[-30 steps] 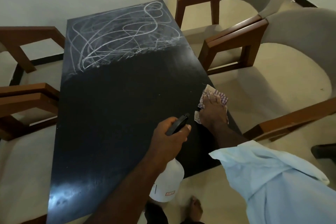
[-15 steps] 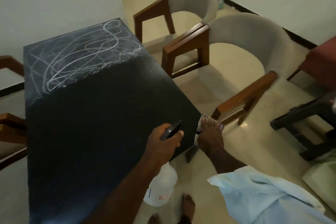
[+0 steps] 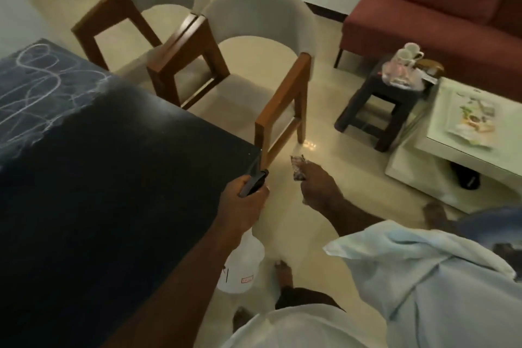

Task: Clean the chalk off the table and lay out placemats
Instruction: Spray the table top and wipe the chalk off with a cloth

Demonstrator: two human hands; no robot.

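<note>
Head view is showing you gripping the spray bottle (image 3: 242, 267) by its dark trigger head in your left hand (image 3: 243, 207), just off the near right corner of the table (image 3: 118, 178). Your right hand (image 3: 317, 188) is pinching the checked cloth (image 3: 298, 168) over the floor, clear of the tabletop. The near part of the table is looking wiped dark; chalk scribbles (image 3: 39, 85) are remaining at the far left end. No placemats are lying on the table, so that step is judged not yet begun.
</note>
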